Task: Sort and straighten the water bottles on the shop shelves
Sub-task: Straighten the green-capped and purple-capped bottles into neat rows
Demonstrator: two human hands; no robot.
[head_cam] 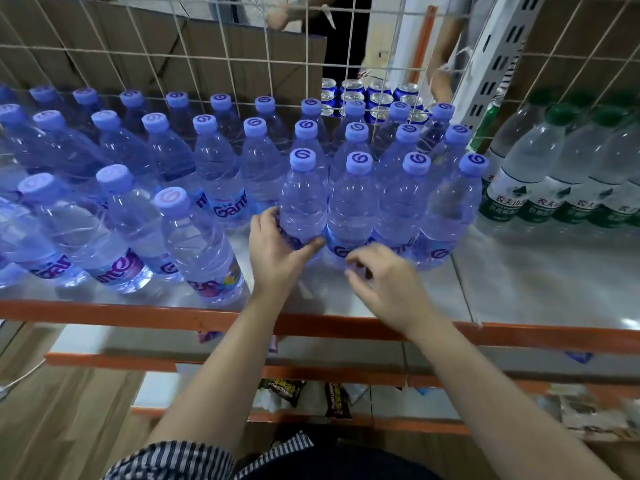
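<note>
Several purple-capped water bottles stand in rows on the shelf [346,306]. My left hand [277,251] grips the lower body of the front bottle [302,199] of one row, thumb across its label. My right hand [388,282] hovers just in front of the neighbouring bottle [353,209], fingers curled and apart, holding nothing. To the left, a loose front row of bottles [194,244] stands closer to the shelf edge, with a gap between it and the held bottle.
Green-capped bottles [540,174] fill the right part of the shelf. Blue cans [377,98] sit behind a wire mesh [270,64] at the back. The orange shelf rail [138,313] runs along the front. Another person's hands show behind the mesh. Lower shelves hold snack packets [336,400].
</note>
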